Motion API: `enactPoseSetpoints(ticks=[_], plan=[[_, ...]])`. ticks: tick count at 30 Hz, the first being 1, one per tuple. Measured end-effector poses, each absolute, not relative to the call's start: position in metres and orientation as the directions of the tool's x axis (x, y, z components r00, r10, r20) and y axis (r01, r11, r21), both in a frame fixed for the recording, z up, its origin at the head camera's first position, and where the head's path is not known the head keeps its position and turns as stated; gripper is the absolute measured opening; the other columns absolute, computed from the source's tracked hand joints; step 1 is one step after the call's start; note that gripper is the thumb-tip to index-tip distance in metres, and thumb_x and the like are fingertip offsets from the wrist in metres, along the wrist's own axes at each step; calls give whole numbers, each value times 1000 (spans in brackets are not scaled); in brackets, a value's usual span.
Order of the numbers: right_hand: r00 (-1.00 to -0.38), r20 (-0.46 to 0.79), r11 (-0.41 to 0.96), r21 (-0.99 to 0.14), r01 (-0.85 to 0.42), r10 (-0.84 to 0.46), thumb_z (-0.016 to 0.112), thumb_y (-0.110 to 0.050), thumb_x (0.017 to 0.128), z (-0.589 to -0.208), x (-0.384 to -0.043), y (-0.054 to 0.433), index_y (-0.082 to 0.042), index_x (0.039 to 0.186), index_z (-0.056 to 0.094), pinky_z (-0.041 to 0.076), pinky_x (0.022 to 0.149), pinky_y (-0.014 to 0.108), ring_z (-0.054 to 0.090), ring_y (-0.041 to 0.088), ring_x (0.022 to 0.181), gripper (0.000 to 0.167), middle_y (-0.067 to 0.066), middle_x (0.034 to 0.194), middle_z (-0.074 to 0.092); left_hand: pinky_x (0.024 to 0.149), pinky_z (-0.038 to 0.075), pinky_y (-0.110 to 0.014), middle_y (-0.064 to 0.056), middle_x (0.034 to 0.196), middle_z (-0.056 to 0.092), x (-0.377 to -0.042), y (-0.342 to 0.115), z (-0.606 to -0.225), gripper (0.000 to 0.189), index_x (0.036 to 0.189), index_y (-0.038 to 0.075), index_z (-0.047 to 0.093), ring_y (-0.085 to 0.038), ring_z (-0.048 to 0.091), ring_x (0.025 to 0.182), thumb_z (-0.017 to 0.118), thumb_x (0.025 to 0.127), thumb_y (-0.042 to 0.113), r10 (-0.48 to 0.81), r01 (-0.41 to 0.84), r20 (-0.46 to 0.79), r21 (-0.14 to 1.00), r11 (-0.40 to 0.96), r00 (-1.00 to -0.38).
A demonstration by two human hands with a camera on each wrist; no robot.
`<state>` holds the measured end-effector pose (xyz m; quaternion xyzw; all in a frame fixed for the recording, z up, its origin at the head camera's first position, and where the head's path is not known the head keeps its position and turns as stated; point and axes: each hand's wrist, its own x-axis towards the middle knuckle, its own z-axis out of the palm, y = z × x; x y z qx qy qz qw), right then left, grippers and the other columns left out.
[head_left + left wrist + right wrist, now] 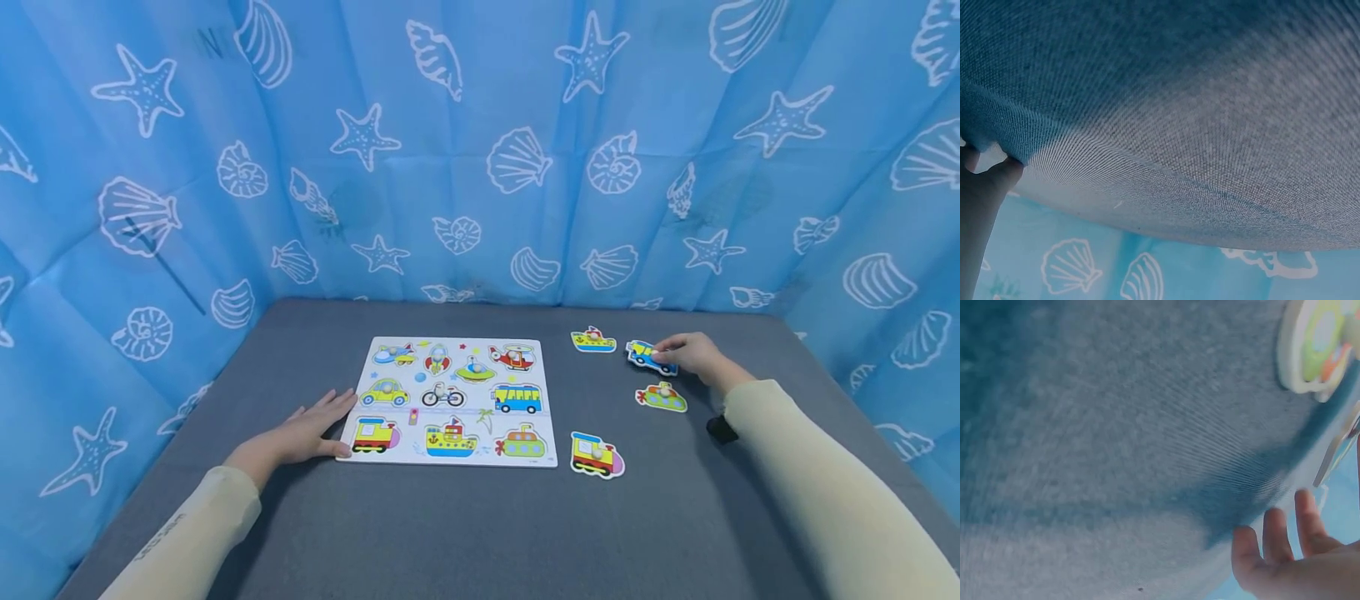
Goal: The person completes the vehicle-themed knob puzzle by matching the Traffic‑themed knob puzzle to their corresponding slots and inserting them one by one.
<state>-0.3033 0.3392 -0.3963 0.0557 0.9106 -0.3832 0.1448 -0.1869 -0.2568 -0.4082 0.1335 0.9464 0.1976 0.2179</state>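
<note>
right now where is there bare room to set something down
Bare table: in front of the board and train piece, between the sleeves; behind the left hand, left of the board. Crowded: around the right hand, holding the blue piece near the boat piece and submarine piece.

The table (465,533) shows a grey, woven surface. Directly on it lie a puzzle board (411,448), boat piece (593,341), submarine piece (663,398) and train piece (596,455).
</note>
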Motion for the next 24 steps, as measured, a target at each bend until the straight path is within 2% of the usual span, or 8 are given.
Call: enactPoseSetpoints(ticks=[4, 8, 15, 21, 24], plan=[[-953, -298, 694, -697, 177, -55, 63, -24, 96, -387, -295, 335, 9, 129, 54, 39, 97, 56, 41, 46, 122, 47, 32, 135, 41, 108, 3, -70, -22, 159, 14, -186, -257, -409, 104, 155, 5, 18, -46, 3, 144, 71, 81, 54, 331, 161, -355, 431, 888, -874], [-955, -279, 714, -690, 123, -105, 64, -25, 96, -379, -286, 330, 9, 126, 57, 40, 93, 53, 45, 42, 114, 46, 30, 129, 46, 108, 3, -69, -22, 159, 15, -186, -257, -410, 104, 155, 5, 18, -46, 3, 144, 71, 81, 54, 329, 161, -351, 429, 889, -877], [-952, -274, 669, -734, 114, -139, 64, -19, 96, -369, -273, 318, 11, 122, 58, 39, 95, 56, 46, 40, 111, 41, 30, 126, 47, 107, 3, -70, -22, 159, 15, -187, -258, -412, 103, 155, 5, 18, -46, 3, 144, 70, 81, 56, 335, 170, -350, 424, 890, -875], [-950, -242, 657, -752, 56, -197, 65, -15, 95, -371, -268, 305, 9, 111, 63, 45, 84, 46, 51, 32, 100, 29, 26, 118, 53, 107, 2, -70, -23, 159, 14, -186, -258, -412, 103, 155, 5, 17, -46, 2, 144, 70, 82, 55, 334, 169, -347, 428, 888, -876], [-942, -259, 662, -748, 56, -213, 64, -16, 95, -372, -268, 301, 8, 111, 64, 46, 83, 44, 52, 28, 97, 29, 23, 115, 56, 107, 2, -70, -23, 158, 14, -186, -258, -412, 103, 155, 4, 17, -46, 2, 144, 70, 82, 55, 336, 172, -344, 427, 888, -877]])
